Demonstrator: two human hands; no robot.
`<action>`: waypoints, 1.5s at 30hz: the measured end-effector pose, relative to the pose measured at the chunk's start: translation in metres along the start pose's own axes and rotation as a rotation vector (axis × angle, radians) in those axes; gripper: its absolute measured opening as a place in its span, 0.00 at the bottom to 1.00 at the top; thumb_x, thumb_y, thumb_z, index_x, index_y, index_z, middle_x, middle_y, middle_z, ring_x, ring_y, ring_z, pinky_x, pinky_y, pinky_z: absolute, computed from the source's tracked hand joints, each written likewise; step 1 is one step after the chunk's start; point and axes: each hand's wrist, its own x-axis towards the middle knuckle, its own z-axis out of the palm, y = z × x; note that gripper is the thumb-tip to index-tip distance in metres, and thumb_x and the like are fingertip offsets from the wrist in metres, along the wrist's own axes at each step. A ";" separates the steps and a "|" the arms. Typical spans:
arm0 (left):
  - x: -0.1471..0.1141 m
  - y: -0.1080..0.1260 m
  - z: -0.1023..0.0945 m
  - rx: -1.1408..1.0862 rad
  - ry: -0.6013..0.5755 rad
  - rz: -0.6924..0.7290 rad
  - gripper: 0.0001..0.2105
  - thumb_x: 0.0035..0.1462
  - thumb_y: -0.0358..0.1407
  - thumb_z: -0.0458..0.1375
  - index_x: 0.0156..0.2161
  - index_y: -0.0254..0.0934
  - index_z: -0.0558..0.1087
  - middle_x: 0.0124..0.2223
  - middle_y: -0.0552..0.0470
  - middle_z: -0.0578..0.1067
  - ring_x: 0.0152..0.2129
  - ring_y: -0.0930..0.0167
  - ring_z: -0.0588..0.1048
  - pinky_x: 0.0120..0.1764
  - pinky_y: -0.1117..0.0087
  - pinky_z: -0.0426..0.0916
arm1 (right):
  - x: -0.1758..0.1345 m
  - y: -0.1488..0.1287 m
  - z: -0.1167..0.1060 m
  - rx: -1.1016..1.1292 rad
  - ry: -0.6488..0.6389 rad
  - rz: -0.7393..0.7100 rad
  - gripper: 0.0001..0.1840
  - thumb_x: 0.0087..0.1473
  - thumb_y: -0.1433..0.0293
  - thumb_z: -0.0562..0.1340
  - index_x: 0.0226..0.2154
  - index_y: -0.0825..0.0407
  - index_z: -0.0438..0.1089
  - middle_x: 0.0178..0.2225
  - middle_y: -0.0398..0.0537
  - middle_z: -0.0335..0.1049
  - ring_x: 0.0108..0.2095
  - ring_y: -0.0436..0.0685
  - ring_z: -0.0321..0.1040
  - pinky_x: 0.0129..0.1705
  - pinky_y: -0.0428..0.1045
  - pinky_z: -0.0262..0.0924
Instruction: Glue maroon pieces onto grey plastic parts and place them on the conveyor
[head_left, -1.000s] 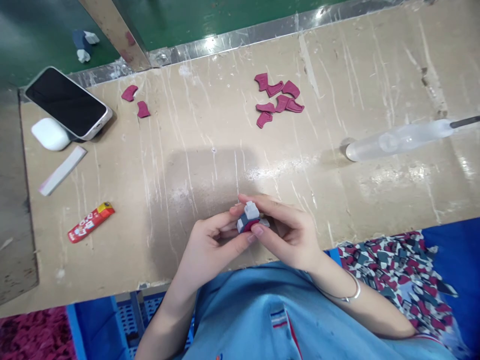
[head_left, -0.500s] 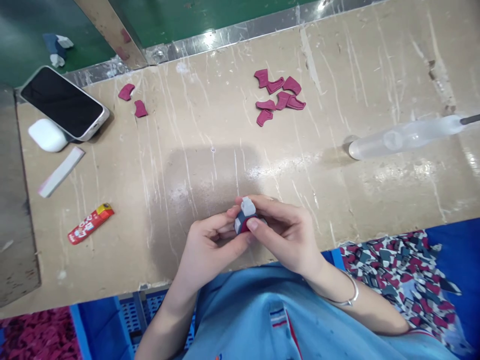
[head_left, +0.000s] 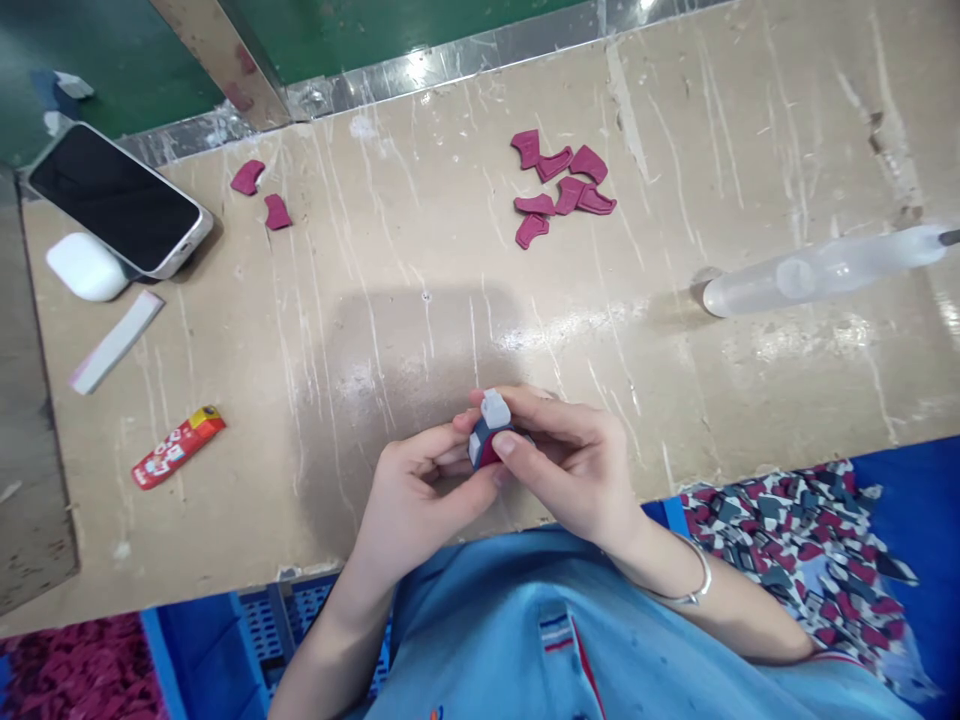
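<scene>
Between my fingers is a small moulded plastic piece (head_left: 495, 410), light grey on top with dark blue-grey and maroon parts below. My left hand (head_left: 424, 490) pinches it from the left, its thumb near the lower edge. On the other side my right hand (head_left: 570, 460) grips it, the thumb pressed on the maroon part. My fingers hide much of the piece. Farther up the worktable (head_left: 390, 350) lies a loose group of several maroon pieces (head_left: 574, 195). Two more maroon pieces (head_left: 277, 212) lie to the left.
At the left are a phone (head_left: 120, 200), a white rounded case (head_left: 86, 268), a pale strip (head_left: 116, 343) and a red packet (head_left: 178, 447). A translucent bottle (head_left: 817, 272) lies at the right. Bins of mixed pieces (head_left: 810, 560) and maroon pieces (head_left: 82, 670) stand below the table edge.
The view has shifted slightly, so the phone and other things at the left sit a little farther left. Both hands keep nearly the same hold on the piece.
</scene>
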 end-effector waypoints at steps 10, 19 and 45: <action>0.002 0.006 0.001 -0.045 -0.007 0.062 0.16 0.47 0.45 0.80 0.30 0.36 0.83 0.25 0.51 0.81 0.28 0.64 0.83 0.35 0.68 0.81 | 0.002 0.008 -0.003 -0.128 -0.122 -0.162 0.22 0.74 0.62 0.62 0.67 0.41 0.73 0.53 0.50 0.85 0.55 0.61 0.80 0.59 0.59 0.77; 0.002 0.004 -0.002 -0.073 -0.041 0.067 0.15 0.49 0.46 0.80 0.32 0.37 0.84 0.25 0.51 0.82 0.28 0.65 0.83 0.36 0.68 0.81 | 0.000 0.010 -0.004 -0.063 -0.127 -0.089 0.24 0.74 0.57 0.59 0.67 0.42 0.73 0.55 0.52 0.84 0.54 0.63 0.81 0.56 0.60 0.79; -0.002 -0.007 0.000 -0.046 -0.025 0.016 0.18 0.48 0.32 0.79 0.46 0.36 0.86 0.44 0.47 0.89 0.39 0.61 0.89 0.47 0.68 0.84 | 0.000 0.002 -0.001 -0.064 0.022 -0.031 0.13 0.67 0.72 0.66 0.49 0.44 0.85 0.46 0.48 0.86 0.45 0.58 0.84 0.47 0.53 0.83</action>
